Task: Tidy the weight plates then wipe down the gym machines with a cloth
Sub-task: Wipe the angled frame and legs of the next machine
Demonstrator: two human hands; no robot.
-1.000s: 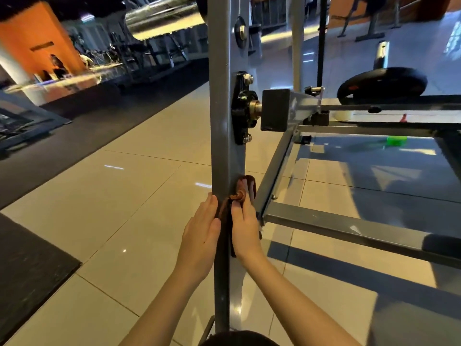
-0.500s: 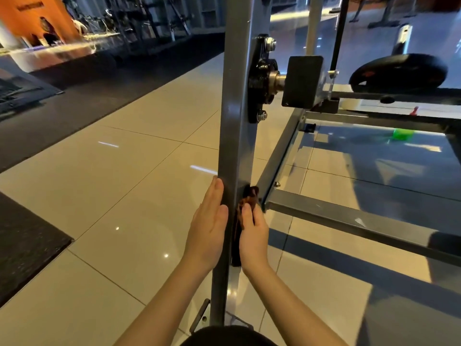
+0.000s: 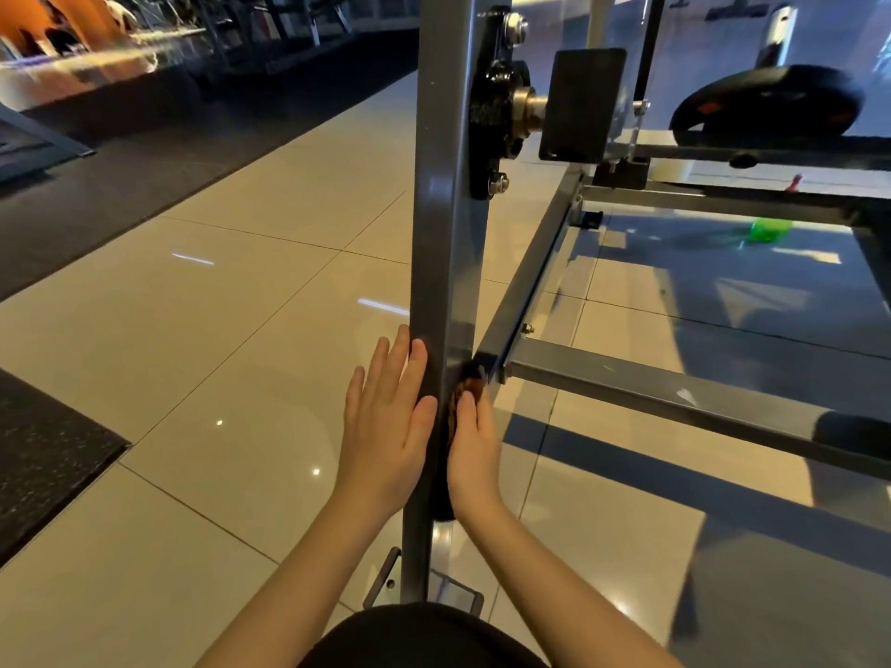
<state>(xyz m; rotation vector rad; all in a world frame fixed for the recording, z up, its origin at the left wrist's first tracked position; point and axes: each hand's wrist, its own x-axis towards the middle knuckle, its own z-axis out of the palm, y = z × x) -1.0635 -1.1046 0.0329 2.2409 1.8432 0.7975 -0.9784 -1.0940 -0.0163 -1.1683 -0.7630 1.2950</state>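
Glossy beige tiled gym floor [image 3: 241,330]. Left hand [image 3: 385,426] flat, fingers straight, on grey steel upright post [image 3: 441,233]; right hand [image 3: 475,450], fingers straight, presses dark brown cloth [image 3: 470,385] to its right face. Cloth sits lower than a second ago: wiping stroke underway, black round weight plate [image 3: 766,106] well apart.

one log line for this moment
phase: wiping post | left hand: flat on post | right hand: presses cloth to post
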